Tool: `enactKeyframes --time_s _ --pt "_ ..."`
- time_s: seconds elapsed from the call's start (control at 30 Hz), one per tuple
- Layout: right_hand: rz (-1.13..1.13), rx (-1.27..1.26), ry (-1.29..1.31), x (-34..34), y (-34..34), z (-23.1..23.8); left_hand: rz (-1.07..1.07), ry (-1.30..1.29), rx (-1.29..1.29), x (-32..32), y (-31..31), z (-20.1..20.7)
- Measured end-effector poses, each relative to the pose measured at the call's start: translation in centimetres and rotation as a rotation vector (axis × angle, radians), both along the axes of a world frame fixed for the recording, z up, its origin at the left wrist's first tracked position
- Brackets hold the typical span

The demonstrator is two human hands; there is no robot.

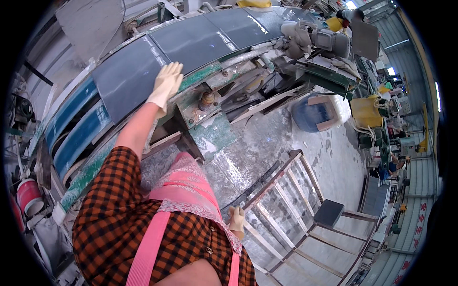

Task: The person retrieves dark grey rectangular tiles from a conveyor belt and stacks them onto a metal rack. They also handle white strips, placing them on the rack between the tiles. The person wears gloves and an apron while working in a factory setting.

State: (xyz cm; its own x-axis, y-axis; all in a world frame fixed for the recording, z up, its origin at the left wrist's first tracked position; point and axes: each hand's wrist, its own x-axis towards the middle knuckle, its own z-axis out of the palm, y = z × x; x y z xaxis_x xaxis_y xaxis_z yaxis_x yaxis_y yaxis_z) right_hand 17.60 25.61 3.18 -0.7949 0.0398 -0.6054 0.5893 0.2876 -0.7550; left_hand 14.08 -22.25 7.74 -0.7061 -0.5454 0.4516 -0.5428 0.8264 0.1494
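My left hand [166, 86], in a pale cream glove, reaches out with its fingers straight and close together. It lies at the near edge of a row of dark grey slabs [191, 40], apparently touching them. These slabs sit end to end on a long machine bed with blue belts [78, 136] at its left end. Low beside my pink apron [188, 183] is my right hand [236, 221], also gloved, with its fingers curled. It is by the near end of a metal rack's rail [272, 183]; what lies inside the fingers is hidden.
Green machine framing [210, 138] with a bolt-like fitting [206, 101] borders the slabs. A blue-and-white drum [315, 113] stands on the wet floor. One small dark slab [329, 213] rests on the slatted rack. Motors [329, 42] and another person [350, 16] are at the far right.
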Motion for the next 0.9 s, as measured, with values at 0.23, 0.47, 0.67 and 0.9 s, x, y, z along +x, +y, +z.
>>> enactKeyframes --time_s 0.23,0.47,0.67,0.9 --pt "0.318 -0.113 0.044 -5.0 -3.2 -1.7 0.322 -0.271 0.155 13.0 1.1 3.2" --pt "0.514 -0.141 0.091 -7.8 -6.4 -3.8 0.480 -0.312 0.302 18.1 5.4 4.5" --pt "0.553 -0.249 0.045 -8.6 -5.9 -5.1 0.547 -0.241 0.218 17.7 6.7 1.9" --pt "0.497 -0.122 -0.126 -8.2 -4.0 -4.8 0.606 -0.045 -0.070 16.7 7.5 0.4"
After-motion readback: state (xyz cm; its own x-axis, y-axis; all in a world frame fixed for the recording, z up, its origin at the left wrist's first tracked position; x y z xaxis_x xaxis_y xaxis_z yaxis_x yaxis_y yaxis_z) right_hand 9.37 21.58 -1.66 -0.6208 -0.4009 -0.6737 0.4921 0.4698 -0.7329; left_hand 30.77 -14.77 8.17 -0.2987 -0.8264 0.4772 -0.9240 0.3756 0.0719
